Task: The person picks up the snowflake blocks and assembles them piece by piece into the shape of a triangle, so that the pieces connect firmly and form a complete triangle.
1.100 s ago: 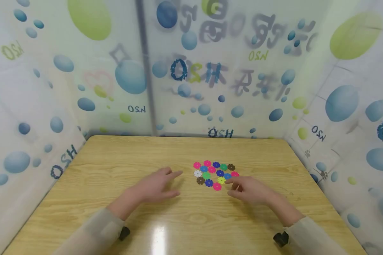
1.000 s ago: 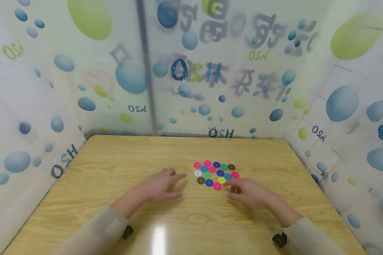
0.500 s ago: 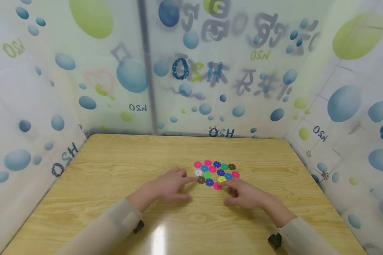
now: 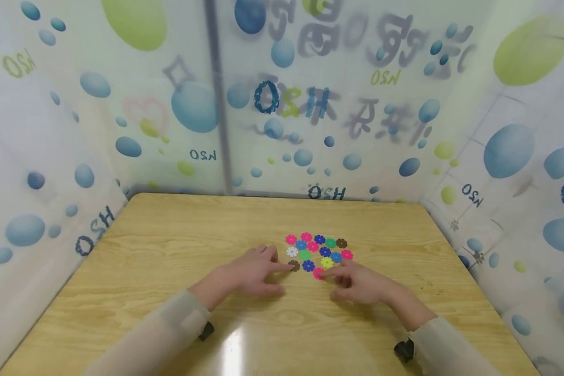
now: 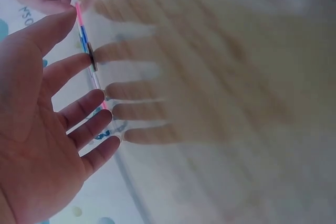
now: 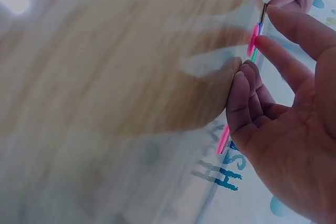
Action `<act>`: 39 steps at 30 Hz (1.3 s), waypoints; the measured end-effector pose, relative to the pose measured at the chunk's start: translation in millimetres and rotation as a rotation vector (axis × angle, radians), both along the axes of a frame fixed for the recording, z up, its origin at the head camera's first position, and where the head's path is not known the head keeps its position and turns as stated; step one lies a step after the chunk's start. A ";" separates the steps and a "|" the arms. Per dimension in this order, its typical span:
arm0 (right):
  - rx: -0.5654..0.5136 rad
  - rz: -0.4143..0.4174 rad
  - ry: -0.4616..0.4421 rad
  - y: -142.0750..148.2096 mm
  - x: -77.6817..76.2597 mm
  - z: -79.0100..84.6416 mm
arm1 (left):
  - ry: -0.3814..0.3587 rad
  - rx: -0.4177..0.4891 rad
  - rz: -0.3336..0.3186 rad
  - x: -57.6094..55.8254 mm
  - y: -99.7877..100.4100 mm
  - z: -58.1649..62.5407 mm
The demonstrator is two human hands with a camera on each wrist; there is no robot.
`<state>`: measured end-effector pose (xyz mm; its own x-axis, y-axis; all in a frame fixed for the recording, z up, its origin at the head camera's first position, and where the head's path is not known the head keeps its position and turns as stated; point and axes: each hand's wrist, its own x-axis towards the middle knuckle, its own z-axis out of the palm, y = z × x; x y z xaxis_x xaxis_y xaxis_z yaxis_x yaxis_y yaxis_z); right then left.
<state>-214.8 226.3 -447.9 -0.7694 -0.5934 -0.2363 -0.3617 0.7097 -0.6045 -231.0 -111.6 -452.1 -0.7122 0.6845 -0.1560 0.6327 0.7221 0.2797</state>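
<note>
Several flat, notched plastic discs like flowers lie in a loose cluster on the wooden table (image 4: pixel 169 230). My left hand (image 4: pixel 254 272) reaches in from the left, its index fingertip on the brown disc (image 4: pixel 294 266) at the near left of the cluster. On the near side, my right index fingertip touches a pink disc (image 4: pixel 317 273). In the right wrist view, the right hand (image 6: pixel 294 114) has its index finger stretched out and its other fingers bent. The left wrist view has the left hand (image 5: pixel 47 124) with fingers spread. Between the two touched discs lies a dark blue disc (image 4: pixel 308 266).
Behind the touched discs lie others, such as a white disc (image 4: pixel 292 251), a yellow disc (image 4: pixel 326 262) and a dark brown disc (image 4: pixel 341 243). Bubble-printed curtains (image 4: pixel 169 156) surround the table's back and sides.
My left hand has moved right to the brown disc, and my right hand has moved left to the pink one. Both discs have shifted slightly toward me, away from the cluster.
</note>
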 end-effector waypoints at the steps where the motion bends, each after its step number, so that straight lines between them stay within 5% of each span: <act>1: -0.003 0.004 0.001 0.2 -0.3 -0.1 | -0.005 0.010 -0.003 0.2 -1.7 -0.1; 15: -0.058 0.033 -0.065 7.0 -3.0 -3.2 | -0.029 0.097 -0.067 8.0 -22.5 -0.7; 26: -0.122 0.027 -0.170 -0.1 -4.0 4.0 | -0.093 0.211 -0.006 -0.5 -22.5 -3.5; 39: 0.019 0.060 -0.037 -23.0 -4.0 5.5 | -0.074 0.176 0.014 -9.6 8.3 0.8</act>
